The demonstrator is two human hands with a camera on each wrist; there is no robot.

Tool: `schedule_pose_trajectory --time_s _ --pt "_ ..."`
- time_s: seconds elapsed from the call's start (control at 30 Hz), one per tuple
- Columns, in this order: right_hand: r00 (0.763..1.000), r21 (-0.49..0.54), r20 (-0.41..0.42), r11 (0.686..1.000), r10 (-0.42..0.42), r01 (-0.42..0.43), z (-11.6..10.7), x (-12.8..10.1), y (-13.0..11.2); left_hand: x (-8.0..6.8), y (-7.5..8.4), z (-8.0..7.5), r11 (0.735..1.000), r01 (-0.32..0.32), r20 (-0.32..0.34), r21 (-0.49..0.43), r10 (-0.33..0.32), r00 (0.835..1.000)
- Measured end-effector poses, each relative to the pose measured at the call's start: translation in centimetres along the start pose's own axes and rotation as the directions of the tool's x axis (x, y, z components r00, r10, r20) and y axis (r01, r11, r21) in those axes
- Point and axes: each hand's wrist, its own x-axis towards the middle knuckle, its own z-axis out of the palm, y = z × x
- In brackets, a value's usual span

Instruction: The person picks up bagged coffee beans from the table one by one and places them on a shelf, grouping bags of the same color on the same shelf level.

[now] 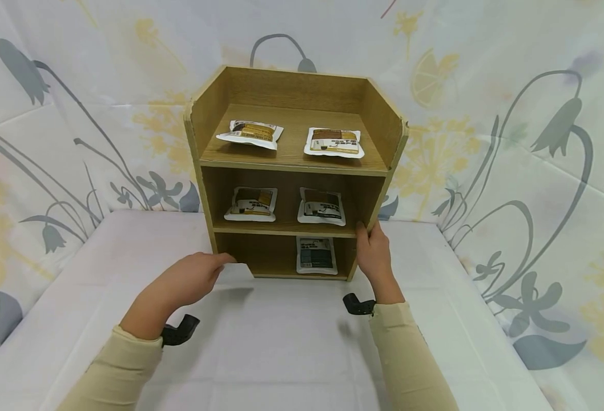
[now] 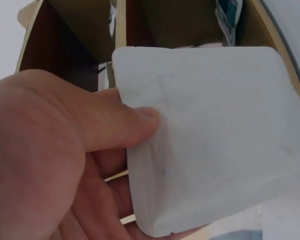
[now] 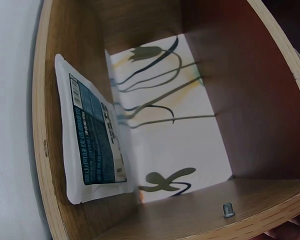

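The left hand pinches a white pouch, thumb on top, at the mouth of the bottom compartment of the wooden shelf unit. The right hand grips the unit's right front edge, steadying it on the tabletop. The step looks like stocking the bottom shelf; next, the pouch needs sliding into the empty left half beside the teal pouch. Five pouches are shelved: two on top, two in the middle, one at the bottom; a sixth is in hand.
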Motion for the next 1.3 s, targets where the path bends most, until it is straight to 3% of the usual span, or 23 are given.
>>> schedule_pose_trajectory --time_s 0.37,0.6,1.07,1.3 --pt "1.0 -0.005 -0.004 1.0 0.015 -0.015 0.0 0.0 -0.1 1.4 1.8 0.4 0.998 -0.054 -0.112 0.044 0.059 0.992" --pt "1.0 -0.001 0.001 1.0 0.008 -0.008 -0.1 0.1 -0.1 2.4 2.4 1.2 0.996 -0.078 -0.197 0.043 0.085 0.977" --pt "1.0 0.0 -0.004 1.0 0.003 -0.003 0.1 0.1 0.1 3.8 2.9 2.5 0.998 -0.051 -0.274 0.044 0.061 0.96" --pt "1.0 0.004 0.002 1.0 0.012 -0.012 0.1 0.1 0.0 4.2 2.8 3.3 0.998 -0.025 -0.268 0.052 0.038 0.963"
